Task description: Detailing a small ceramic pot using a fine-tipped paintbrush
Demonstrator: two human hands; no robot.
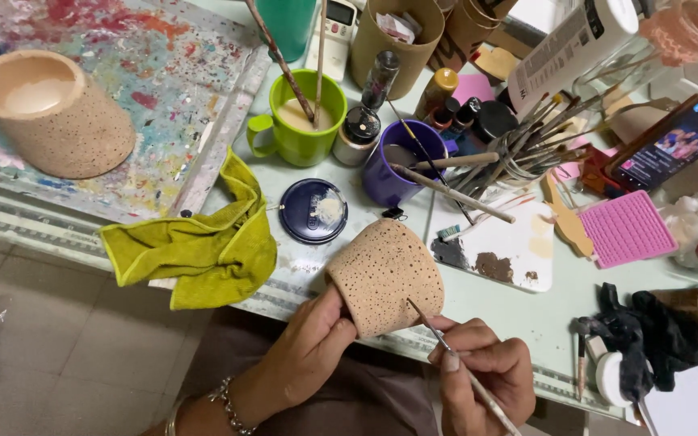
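Note:
My left hand (310, 337) grips a tan speckled clay pot (385, 274) from below, holding it tilted on its side over the table's front edge. My right hand (482, 373) pinches a thin paintbrush (446, 343), its tip touching the pot's lower right side. A second speckled pot (50, 113) stands on a paint-splattered board (155, 73) at the far left.
A yellow-green cloth (195, 250) lies left of the pot. A green mug (300, 125), a purple cup (397, 165) with brushes, a dark blue lid (313, 211), a white palette (502, 250), a pink textured mat (626, 230), a phone (680, 133) and a black rag (644, 335) crowd the table.

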